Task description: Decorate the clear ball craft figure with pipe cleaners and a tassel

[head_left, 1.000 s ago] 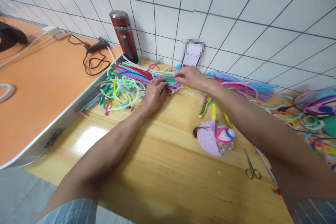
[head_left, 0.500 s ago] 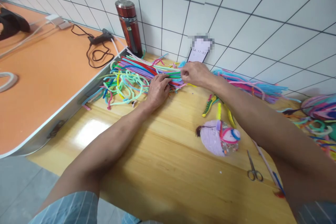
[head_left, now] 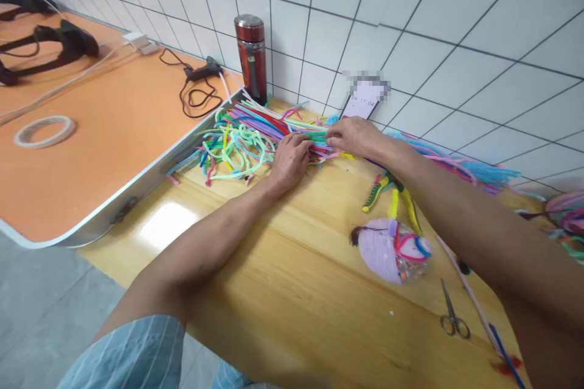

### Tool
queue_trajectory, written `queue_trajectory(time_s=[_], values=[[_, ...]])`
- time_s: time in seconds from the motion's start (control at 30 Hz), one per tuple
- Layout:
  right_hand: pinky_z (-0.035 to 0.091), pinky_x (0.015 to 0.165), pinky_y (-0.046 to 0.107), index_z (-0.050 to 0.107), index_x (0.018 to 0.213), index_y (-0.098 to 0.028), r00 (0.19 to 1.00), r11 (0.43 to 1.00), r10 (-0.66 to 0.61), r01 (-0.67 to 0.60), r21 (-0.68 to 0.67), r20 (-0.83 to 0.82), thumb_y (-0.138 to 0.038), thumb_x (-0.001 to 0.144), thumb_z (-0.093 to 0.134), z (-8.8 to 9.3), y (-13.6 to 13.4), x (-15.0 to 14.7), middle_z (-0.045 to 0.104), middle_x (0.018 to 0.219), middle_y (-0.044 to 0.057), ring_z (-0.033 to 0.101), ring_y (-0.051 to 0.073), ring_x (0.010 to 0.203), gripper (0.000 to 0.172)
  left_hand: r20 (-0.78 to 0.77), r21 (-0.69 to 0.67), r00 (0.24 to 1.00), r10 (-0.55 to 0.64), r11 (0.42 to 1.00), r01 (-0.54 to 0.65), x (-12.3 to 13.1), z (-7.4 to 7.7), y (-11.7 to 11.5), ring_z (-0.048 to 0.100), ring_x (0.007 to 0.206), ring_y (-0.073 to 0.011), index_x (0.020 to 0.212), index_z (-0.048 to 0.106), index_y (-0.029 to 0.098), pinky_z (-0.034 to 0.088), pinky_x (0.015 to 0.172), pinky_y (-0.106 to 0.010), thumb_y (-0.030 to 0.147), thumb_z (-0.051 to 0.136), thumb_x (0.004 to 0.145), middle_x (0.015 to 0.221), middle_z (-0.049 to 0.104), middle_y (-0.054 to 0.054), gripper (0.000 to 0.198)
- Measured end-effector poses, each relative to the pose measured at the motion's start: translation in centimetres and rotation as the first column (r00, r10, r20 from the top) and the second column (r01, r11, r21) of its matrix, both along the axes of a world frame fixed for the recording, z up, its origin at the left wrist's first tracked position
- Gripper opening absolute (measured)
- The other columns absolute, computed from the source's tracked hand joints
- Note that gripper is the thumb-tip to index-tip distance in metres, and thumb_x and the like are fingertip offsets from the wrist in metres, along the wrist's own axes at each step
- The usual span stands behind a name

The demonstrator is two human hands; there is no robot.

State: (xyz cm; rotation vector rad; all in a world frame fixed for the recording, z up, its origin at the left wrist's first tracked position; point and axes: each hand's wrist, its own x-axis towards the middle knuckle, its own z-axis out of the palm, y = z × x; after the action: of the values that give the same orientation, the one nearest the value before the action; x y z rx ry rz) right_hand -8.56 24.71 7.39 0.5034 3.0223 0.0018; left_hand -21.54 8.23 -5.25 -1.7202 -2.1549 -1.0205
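A pile of colourful pipe cleaners (head_left: 262, 120) lies along the wall at the back of the wooden table (head_left: 274, 279). My left hand (head_left: 291, 161) rests over its right part, fingers curled down on the strands. Just beside it, my right hand (head_left: 354, 135) is closed at the bundle's right end, pinching around green pipe cleaners; its fingertips are partly hidden. Closer to me sit yellow-green pliers (head_left: 375, 196) and a clear plastic piece wrapped in lavender pipe cleaner (head_left: 378, 255). Small scissors (head_left: 451, 315) lie to the right, under my right forearm's line.
A red thermos (head_left: 253, 67) stands behind the pile, and a phone showing a timer (head_left: 365, 99) leans on the tiled wall. More blue and pink pipe cleaners (head_left: 474, 167) lie at right. On the orange table (head_left: 118, 158), left, are a tape roll (head_left: 22, 137) and a black cable (head_left: 201, 97).
The view has shifted left, so everything appears further right and slightly lower. Both hands stay at the right part of the pipe cleaner bundle with little visible change.
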Motion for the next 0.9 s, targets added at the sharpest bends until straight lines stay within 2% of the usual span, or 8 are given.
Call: queue_trajectory(time_s=[0.3, 0.6, 0.77, 0.9], values=[[0.044, 0.075, 0.035, 0.088, 0.114, -0.025, 0.996, 0.998, -0.016, 0.010, 0.064, 0.087, -0.035, 0.102, 0.062, -0.2, -0.4, -0.8, 0.087, 0.114, 0.009, 0.076, 0.029, 0.104, 0.030, -0.013, -0.066, 1.000, 0.008, 0.998, -0.009, 0.4, 0.5, -0.1, 0.065, 0.142, -0.0306, 0.133, 0.078, 0.020, 0.048, 0.125, -0.049, 0.014, 0.056, 0.106, 0.144, 0.078, -0.013, 0.035], [0.043, 0.071, 0.035, 0.085, 0.104, -0.023, 1.000, 0.993, -0.011, 0.009, 0.116, 0.019, -0.029, 0.096, 0.059, -0.6, -0.4, -1.0, 0.086, 0.109, 0.010, 0.074, 0.028, 0.096, 0.028, -0.021, -0.091, 0.999, 0.038, 0.995, -0.040, 0.8, 0.8, -0.1, 0.063, 0.152, -0.0305, 0.135, 0.079, 0.020, 0.046, 0.129, -0.051, 0.011, 0.056, 0.107, 0.152, 0.076, -0.014, 0.037], [0.039, 0.068, 0.034, 0.081, 0.094, -0.024, 0.999, 0.996, -0.029, 0.027, 0.088, 0.021, -0.029, 0.092, 0.061, 0.2, -0.2, -0.6, 0.084, 0.102, 0.009, 0.071, 0.027, 0.090, 0.021, -0.021, -0.083, 0.999, 0.045, 0.995, -0.047, 0.8, 0.6, 0.2, 0.063, 0.151, -0.0308, 0.133, 0.079, 0.020, 0.047, 0.128, -0.052, 0.011, 0.057, 0.107, 0.151, 0.077, -0.015, 0.036], [0.039, 0.070, 0.035, 0.073, 0.084, -0.024, 0.998, 0.999, -0.038, 0.036, 0.036, 0.056, -0.030, 0.092, 0.061, 1.7, 0.3, 0.7, 0.080, 0.097, 0.009, 0.066, 0.026, 0.086, 0.016, -0.020, -0.084, 0.999, 0.028, 0.996, -0.030, 0.6, 0.5, 0.2, 0.064, 0.149, -0.0311, 0.134, 0.079, 0.020, 0.048, 0.127, -0.052, 0.012, 0.057, 0.106, 0.151, 0.077, -0.015, 0.036]])
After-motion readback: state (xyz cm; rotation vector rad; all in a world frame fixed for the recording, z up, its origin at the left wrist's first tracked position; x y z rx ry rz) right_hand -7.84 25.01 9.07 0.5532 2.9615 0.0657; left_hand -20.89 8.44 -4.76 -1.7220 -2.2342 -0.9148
